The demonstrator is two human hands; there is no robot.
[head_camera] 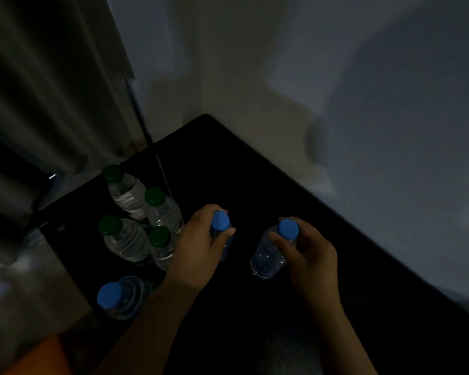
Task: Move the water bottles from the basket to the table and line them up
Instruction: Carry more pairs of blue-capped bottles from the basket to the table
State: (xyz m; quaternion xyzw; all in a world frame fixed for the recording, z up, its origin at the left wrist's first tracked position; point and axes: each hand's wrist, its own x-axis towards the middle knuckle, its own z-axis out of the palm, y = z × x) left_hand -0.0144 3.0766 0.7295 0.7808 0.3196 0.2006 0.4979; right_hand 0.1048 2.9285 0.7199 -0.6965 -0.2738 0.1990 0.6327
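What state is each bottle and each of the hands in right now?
left hand: gripping left blue-capped bottle by its neck.
right hand: gripping right blue-capped bottle by its neck.
Held bottles: both capped.
green-capped bottles: four, capped, upright on the table.
near blue-capped bottle: capped, untouched.

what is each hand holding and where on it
The left hand grips a blue-capped water bottle just below its cap; the right hand grips a second blue-capped bottle around its shoulder.
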